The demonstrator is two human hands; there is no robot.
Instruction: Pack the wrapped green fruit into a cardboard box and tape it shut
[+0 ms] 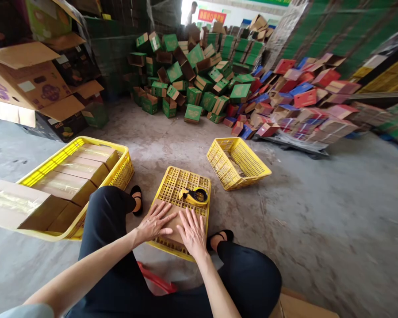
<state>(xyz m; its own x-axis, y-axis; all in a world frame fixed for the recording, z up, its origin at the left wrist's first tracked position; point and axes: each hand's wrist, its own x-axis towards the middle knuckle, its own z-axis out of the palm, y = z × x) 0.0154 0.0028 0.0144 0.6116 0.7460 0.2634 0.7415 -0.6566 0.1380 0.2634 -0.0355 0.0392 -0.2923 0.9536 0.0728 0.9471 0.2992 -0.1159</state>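
A flat brown piece of cardboard (171,221) lies on an upturned yellow plastic crate (172,183) between my knees. My left hand (155,222) rests on its left part, fingers spread. Flat on its right side lies my right hand (193,232), also with fingers apart. Just beyond the cardboard, a yellow and black tape dispenser (195,196) sits on the crate's grid, touched by neither hand. Both palms partly cover the cardboard, so I cannot tell whether it is a folded box or a single sheet.
To my left, a large yellow crate (128,165) holds several taped cardboard boxes (64,183). Another yellow crate (239,165) stands ahead on the right. Farther off are heaps of green boxes (193,113) and red and blue boxes (305,98). A person (191,13) is in the far background.
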